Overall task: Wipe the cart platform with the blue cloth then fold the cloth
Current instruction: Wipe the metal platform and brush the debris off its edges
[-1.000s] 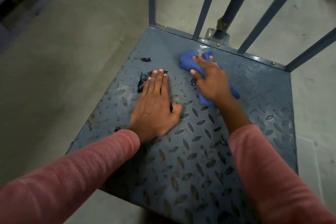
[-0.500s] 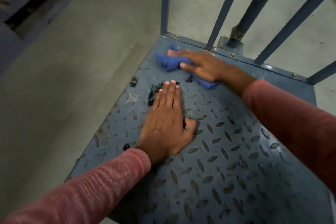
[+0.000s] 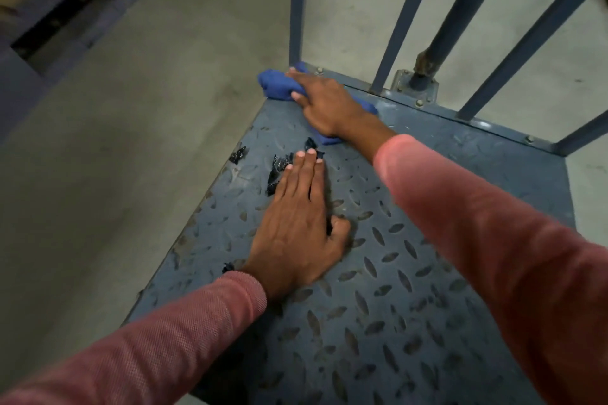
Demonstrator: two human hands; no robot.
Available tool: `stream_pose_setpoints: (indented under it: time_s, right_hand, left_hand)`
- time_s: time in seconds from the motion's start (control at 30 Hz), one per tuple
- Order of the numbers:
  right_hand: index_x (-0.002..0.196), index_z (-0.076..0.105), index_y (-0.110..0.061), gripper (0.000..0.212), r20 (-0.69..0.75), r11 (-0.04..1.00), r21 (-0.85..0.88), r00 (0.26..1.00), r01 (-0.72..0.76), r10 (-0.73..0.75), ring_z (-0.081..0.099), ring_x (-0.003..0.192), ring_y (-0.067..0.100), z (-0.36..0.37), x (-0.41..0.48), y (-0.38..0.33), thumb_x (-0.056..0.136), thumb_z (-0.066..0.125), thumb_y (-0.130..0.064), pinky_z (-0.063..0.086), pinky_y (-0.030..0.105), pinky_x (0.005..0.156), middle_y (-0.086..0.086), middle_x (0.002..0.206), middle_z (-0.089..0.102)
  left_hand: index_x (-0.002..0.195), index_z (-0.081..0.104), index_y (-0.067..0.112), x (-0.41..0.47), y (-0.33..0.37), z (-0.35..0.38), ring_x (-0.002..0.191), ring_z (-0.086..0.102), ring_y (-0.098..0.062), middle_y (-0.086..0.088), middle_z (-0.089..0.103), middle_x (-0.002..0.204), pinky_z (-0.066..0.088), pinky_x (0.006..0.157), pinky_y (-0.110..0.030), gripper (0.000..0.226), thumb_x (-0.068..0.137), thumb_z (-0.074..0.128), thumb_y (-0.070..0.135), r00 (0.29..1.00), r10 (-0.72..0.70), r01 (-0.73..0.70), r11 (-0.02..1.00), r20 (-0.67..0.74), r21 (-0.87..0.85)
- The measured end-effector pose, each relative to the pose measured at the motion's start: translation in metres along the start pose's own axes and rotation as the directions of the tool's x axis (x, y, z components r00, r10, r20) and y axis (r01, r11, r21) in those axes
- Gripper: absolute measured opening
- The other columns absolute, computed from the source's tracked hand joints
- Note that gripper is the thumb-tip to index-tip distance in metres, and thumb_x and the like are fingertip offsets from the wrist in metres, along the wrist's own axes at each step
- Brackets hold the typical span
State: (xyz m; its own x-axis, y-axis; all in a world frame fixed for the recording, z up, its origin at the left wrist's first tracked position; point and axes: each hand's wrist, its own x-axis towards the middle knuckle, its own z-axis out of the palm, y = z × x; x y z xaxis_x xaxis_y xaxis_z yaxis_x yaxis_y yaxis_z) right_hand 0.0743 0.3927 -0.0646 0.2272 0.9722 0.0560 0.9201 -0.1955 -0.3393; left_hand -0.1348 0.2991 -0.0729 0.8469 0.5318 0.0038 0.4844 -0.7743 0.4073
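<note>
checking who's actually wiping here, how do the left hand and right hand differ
The left hand lies flat on the bare cart platform and holds nothing; the right hand presses down on the blue cloth. The left hand sits mid-platform beside black scraps; the right hand reaches to the far left corner by the upright bars. Both are palm down with fingers fairly straight.
</note>
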Motion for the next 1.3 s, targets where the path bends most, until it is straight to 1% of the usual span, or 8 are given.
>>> stream_pose_setpoints:
  time_s: [0.2,0.43,0.63,0.73,0.8,0.9,1.03,1.3]
  right_hand:
    - [0.143,0.048,-0.009,0.048,-0.178,0.985,-0.056,0.973,-0.160,0.148,0.051,0.127,0.038,-0.006,-0.060,0.050,0.097,0.047,-0.024,0.036,0.042,0.111,0.020,0.139,0.055]
    - [0.122,0.060,-0.007,0.039,-0.264,0.946,-0.196,0.943,-0.260,0.204,0.045,0.124,0.034,0.029,0.017,-0.025,0.091,0.045,-0.025,0.024,0.041,0.112,0.014,0.125,0.059]
    - [0.117,0.062,-0.013,0.035,-0.279,0.935,-0.269,0.948,-0.230,0.153,0.047,0.118,0.031,0.016,0.007,-0.017,0.093,0.044,-0.030,0.033,0.043,0.099,0.008,0.117,0.061]
    - [0.098,0.062,-0.014,0.042,-0.250,0.925,-0.284,0.950,-0.254,0.184,0.052,0.102,0.033,0.008,-0.026,0.015,0.085,0.026,-0.031,0.032,0.044,0.086,0.008,0.104,0.061]
    - [0.088,0.057,-0.016,0.030,-0.317,0.941,-0.221,0.931,-0.257,0.180,0.055,0.091,0.033,0.005,-0.044,0.028,0.086,0.031,-0.029,0.033,0.042,0.081,0.009,0.098,0.062]
    - [0.105,0.065,-0.009,0.028,-0.499,0.941,-0.018,0.818,-0.338,0.285,0.057,0.097,0.035,0.007,-0.055,0.025,0.095,0.050,-0.031,0.040,0.040,0.080,0.015,0.106,0.063]
    - [0.118,0.063,-0.008,0.041,-0.466,0.886,-0.059,0.798,-0.459,0.382,0.049,0.115,0.033,0.013,-0.048,0.017,0.098,0.046,-0.039,0.039,0.040,0.097,0.015,0.122,0.056]
    - [0.124,0.061,-0.006,0.034,-0.173,0.997,-0.082,0.985,-0.006,-0.008,0.050,0.119,0.036,0.021,0.029,-0.011,0.099,0.049,-0.027,0.035,0.038,0.099,0.017,0.127,0.061]
  left_hand:
    - [0.166,-0.001,0.000,0.003,0.003,0.006,0.163,-0.015,-0.024,-0.018,-0.009,0.175,-0.008,0.133,-0.039,0.089,0.097,0.030,0.046,0.999,-0.015,0.016,1.000,-0.028,0.021]
    - [0.167,0.006,0.000,0.004,0.005,0.006,0.164,-0.007,-0.024,-0.019,-0.001,0.175,-0.008,0.132,-0.035,0.090,0.092,0.025,0.047,0.999,-0.018,0.019,1.000,-0.040,0.018]
    - [0.167,0.003,0.001,0.003,0.003,0.001,0.163,-0.009,-0.024,-0.019,-0.005,0.175,-0.014,0.128,-0.033,0.091,0.093,0.025,0.050,0.999,-0.017,0.017,1.000,-0.027,0.010]
    - [0.166,0.001,-0.001,0.003,0.002,0.004,0.163,-0.012,-0.025,-0.019,-0.007,0.175,-0.012,0.130,-0.036,0.090,0.094,0.025,0.048,1.000,-0.007,0.007,1.000,-0.026,0.020]
    - [0.166,0.003,-0.001,0.003,0.003,0.005,0.163,-0.012,-0.025,-0.019,-0.007,0.175,-0.010,0.131,-0.038,0.090,0.094,0.029,0.046,0.999,-0.012,0.012,1.000,-0.039,0.014]
    - [0.166,0.003,-0.001,0.004,0.004,0.004,0.163,-0.014,-0.025,-0.018,-0.008,0.175,-0.013,0.130,-0.036,0.089,0.095,0.032,0.045,0.999,-0.008,0.008,1.000,-0.037,0.004]
    - [0.166,0.000,-0.001,0.003,0.004,0.005,0.162,-0.017,-0.025,-0.019,-0.011,0.175,-0.012,0.131,-0.037,0.089,0.096,0.032,0.044,1.000,-0.010,0.010,1.000,-0.030,0.009]
    - [0.166,0.003,-0.001,0.003,0.004,0.006,0.163,-0.012,-0.025,-0.020,-0.006,0.175,-0.012,0.130,-0.037,0.092,0.092,0.028,0.046,0.999,-0.016,0.016,1.000,-0.041,-0.011]
